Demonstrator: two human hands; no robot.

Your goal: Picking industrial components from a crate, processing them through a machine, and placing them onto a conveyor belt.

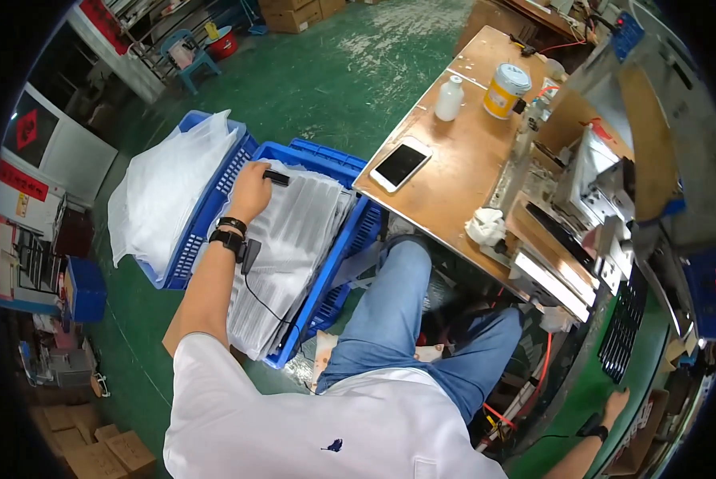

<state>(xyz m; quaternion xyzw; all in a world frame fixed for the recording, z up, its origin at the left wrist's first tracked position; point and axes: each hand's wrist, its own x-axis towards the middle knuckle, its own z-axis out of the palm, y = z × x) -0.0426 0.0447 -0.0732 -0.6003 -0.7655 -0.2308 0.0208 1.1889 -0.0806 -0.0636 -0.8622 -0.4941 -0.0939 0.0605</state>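
Observation:
My left hand (253, 191) reaches over a blue crate holding layers of whitish foam sheet (290, 231). Its fingers are closed on a small black bar-shaped piece (276, 177), just above the top sheet near the far end. Down at the right, my right hand (614, 405) is at the green work surface (569, 435). It is close to the near end of a row of thin black strips (624, 327). Its fingers are small and partly hidden, so their hold cannot be made out. A black band and a small box with a cable sit on my left wrist.
Left of the foam stands another blue crate (206, 211) with white sheeting (166, 184). The wooden table (422, 172) carries a phone (402, 164), white bottle (449, 100), yellow-and-white can (507, 90) and crumpled tissue (486, 227). A metal machine (597, 188) borders it at right.

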